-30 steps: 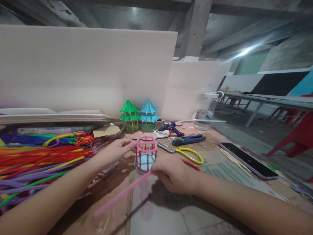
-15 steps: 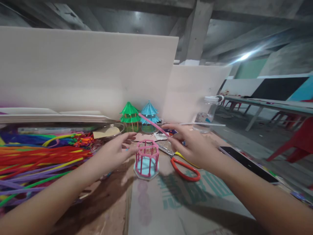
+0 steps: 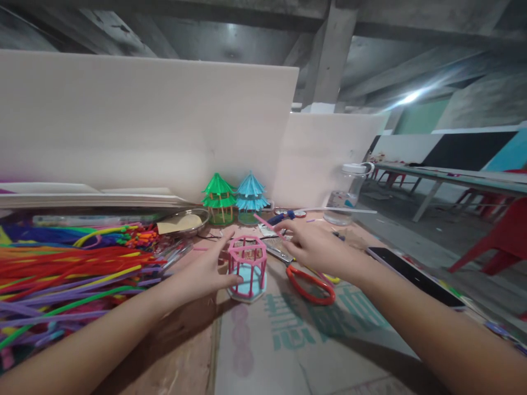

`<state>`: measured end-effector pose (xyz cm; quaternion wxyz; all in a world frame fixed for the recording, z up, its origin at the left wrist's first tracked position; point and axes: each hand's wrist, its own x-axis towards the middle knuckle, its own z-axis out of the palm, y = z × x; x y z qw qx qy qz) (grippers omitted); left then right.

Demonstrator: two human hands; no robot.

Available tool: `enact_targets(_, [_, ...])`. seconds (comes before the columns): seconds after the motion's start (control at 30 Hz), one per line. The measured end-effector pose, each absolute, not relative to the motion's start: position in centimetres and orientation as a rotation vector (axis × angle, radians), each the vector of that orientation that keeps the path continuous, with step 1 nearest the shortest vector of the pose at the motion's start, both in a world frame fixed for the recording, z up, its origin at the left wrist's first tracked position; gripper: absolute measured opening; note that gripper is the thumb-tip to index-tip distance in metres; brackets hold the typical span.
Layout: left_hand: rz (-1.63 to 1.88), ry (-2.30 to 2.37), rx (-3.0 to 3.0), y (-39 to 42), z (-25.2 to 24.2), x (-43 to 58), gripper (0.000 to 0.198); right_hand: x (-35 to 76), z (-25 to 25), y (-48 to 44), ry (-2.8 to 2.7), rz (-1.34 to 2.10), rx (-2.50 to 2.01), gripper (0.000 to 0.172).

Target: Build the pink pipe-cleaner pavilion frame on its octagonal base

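Note:
A small pink pipe-cleaner frame (image 3: 247,253), with upright posts and a many-sided ring on top, stands on a light blue base (image 3: 247,281) on the cardboard. My left hand (image 3: 212,271) is around its left side, thumb across the lower front posts and fingers by the upper ring. To the right, my right hand (image 3: 302,238) pinches a pink pipe cleaner (image 3: 263,220). One end points up and left; the other shows beneath the hand, over the scissors. Red-and-yellow-handled scissors (image 3: 310,291) lie beside the frame, partly under my right hand.
A pile of coloured pipe cleaners (image 3: 74,274) lies at left. Behind stand a green pavilion model (image 3: 219,198) and a blue one (image 3: 251,197). Blue-handled pliers (image 3: 282,218), a clear bottle (image 3: 343,195) and a phone (image 3: 411,277) are also on the table. White boards (image 3: 144,137) rise behind.
My left hand has come closer around the frame, its thumb now low across the front posts. My right hand has shifted the pink pipe cleaner, so less of it sticks out to the left.

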<state>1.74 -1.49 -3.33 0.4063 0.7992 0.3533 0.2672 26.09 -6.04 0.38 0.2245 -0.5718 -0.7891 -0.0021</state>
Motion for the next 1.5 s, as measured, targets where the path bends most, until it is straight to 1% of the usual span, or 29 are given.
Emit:
enact_targets(0.07, [0.664, 0.895, 2.025, -1.3, -4.4, 1.9, 0.082, 26.6, 0.1, -5.5, -2.218, 0.16, -1.554, 0.029])
enact_targets(0.13, [0.641, 0.89, 2.038, -1.2, -5.4, 2.0, 0.073, 27.5, 0.1, -4.8, -2.244, 0.151, -1.613, 0.022])
enact_targets(0.17, [0.645, 0.868, 2.048, -1.2, -5.9, 2.0, 0.071, 28.1, 0.0, -4.3, -2.243, 0.099, -1.659, 0.019])
enact_targets(0.27, [0.741, 0.801, 2.122, -1.2, -6.7, 2.1, 0.067, 30.3, -0.4, -2.6, -2.161, -0.001, -1.804, 0.018])
enact_targets(0.43, [0.893, 0.824, 2.33, -1.3, -7.2, 2.1, 0.066, 34.0, -2.6, 0.4, -2.005, 0.032, -1.923, 0.013])
enact_targets(0.47, [0.91, 0.831, 2.377, -1.3, -7.2, 2.0, 0.065, 34.6, -3.2, 0.9, -1.981, 0.042, -1.921, 0.016])
enact_targets(0.67, [0.96, 0.77, 2.533, -1.9, -6.9, 1.9, 0.052, 35.9, -6.1, 2.6, -1.846, 0.055, -1.863, 0.045])
enact_targets(0.77, [0.958, 0.76, 2.567, -1.9, -6.8, 1.9, 0.054, 35.7, -7.3, 3.2, -1.798, 0.062, -1.828, 0.049])
enact_targets(0.93, [0.936, 0.766, 2.588, -1.7, -6.9, 2.0, 0.056, 35.1, -8.6, 3.7, -1.805, 0.124, -1.756, 0.044])
enact_targets(1.2, [0.937, 0.768, 2.544, -1.8, -7.3, 1.9, 0.052, 33.6, -8.4, 4.9, -1.779, 0.147, -1.73, 0.045])
enact_targets(1.33, [0.977, 0.739, 2.567, -1.5, -7.8, 1.9, 0.059, 33.1, -8.6, 5.5, -1.717, 0.147, -1.756, 0.036])
enact_targets(1.5, [0.981, 0.714, 2.609, -1.3, -7.7, 2.0, 0.058, 33.0, -8.7, 5.2, -1.618, 0.155, -1.735, 0.024])
